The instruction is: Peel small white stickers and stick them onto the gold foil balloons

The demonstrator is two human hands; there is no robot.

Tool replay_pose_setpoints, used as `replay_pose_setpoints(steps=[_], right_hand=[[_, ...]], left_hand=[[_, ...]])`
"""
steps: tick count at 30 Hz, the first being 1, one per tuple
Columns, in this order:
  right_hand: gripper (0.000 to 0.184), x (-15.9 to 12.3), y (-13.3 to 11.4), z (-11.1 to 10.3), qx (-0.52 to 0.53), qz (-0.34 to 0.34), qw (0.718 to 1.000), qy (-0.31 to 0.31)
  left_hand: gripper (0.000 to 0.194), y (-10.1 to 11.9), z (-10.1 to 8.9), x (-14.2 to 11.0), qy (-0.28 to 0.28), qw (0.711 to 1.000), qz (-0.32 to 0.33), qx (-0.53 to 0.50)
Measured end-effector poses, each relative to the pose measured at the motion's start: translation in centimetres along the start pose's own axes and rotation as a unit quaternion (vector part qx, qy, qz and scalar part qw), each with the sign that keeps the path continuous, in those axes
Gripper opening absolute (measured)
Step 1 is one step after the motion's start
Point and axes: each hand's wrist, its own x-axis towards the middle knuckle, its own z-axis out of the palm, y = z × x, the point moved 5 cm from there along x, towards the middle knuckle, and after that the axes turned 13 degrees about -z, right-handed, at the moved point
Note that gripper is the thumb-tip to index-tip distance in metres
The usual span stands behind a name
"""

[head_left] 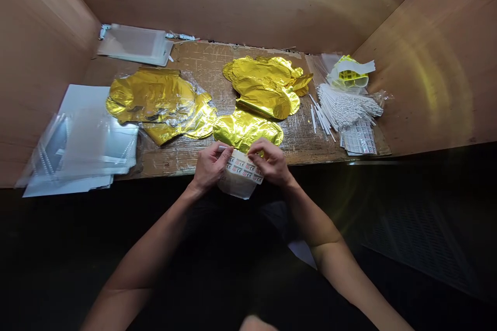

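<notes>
A sheet of stickers (244,169) printed with rows of CE marks is held at the table's front edge, its lower part a blank, translucent backing. My left hand (212,165) is closed on the sheet's left side, thumb on top; a short white end shows by the thumb. At the upper right of the sheet, my right hand (269,160) pinches with thumb and forefinger at the edge; whether a single label is between the fingertips is too small to tell. Just behind both hands lies a gold foil balloon (248,129), flat.
More flat gold foil balloons lie in a left pile (151,95) and a back pile (264,83). Clear plastic bags (85,139) sit at left, translucent sheets (132,44) behind. At right are white sticks (345,106), sticker sheets (359,138) and a yellow roll (351,75). Wooden walls enclose three sides.
</notes>
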Motion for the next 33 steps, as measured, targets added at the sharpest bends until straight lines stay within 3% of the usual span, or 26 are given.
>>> replay_pose_setpoints(steps=[2, 5, 9, 12, 14, 19, 22, 25, 28, 31, 33], right_hand=[[0.021, 0.9, 1.6, -0.8, 0.024, 0.055, 0.998, -0.001], [0.017, 2.3, 4.1, -0.6, 0.004, 0.082, 0.994, -0.078], [0.011, 2.7, 5.9, 1.0, -0.128, 0.060, 0.968, -0.209], [0.014, 2.7, 5.9, 0.6, -0.302, 0.045, 0.932, -0.198], [0.018, 2.5, 5.7, 0.1, -0.339, 0.034, 0.921, -0.189], [0.027, 2.1, 6.6, 1.0, -0.278, -0.018, 0.919, -0.279], [0.030, 2.9, 7.9, 0.7, -0.219, 0.026, 0.933, -0.283], [0.036, 4.1, 8.8, 0.0, -0.083, 0.093, 0.953, -0.276], [0.046, 5.4, 9.2, -0.6, 0.043, 0.140, 0.943, -0.298], [0.048, 7.4, 9.8, -2.3, 0.072, 0.166, 0.919, -0.349], [0.037, 9.8, 10.6, -5.6, -0.034, 0.181, 0.933, -0.310]], left_hand=[[0.029, 0.1, 1.0, -0.5, -0.067, 0.992, 0.079, 0.072], [0.025, -0.2, 2.8, -1.8, -0.149, 0.948, 0.206, 0.190], [0.022, -1.1, 4.0, -2.6, -0.138, 0.911, 0.256, 0.292], [0.022, -1.2, 4.0, -2.7, -0.138, 0.900, 0.271, 0.312], [0.023, -1.1, 3.9, -2.8, -0.140, 0.897, 0.277, 0.314], [0.023, -1.1, 3.8, -2.9, -0.143, 0.887, 0.297, 0.323], [0.022, -1.3, 3.8, -2.9, -0.146, 0.884, 0.295, 0.334], [0.021, -1.5, 3.7, -2.8, -0.141, 0.885, 0.288, 0.338], [0.021, -1.4, 3.5, -2.7, -0.134, 0.885, 0.291, 0.339], [0.024, -1.6, 3.5, -2.6, -0.139, 0.890, 0.284, 0.329], [0.025, -1.6, 3.5, -2.4, -0.150, 0.904, 0.263, 0.302]])
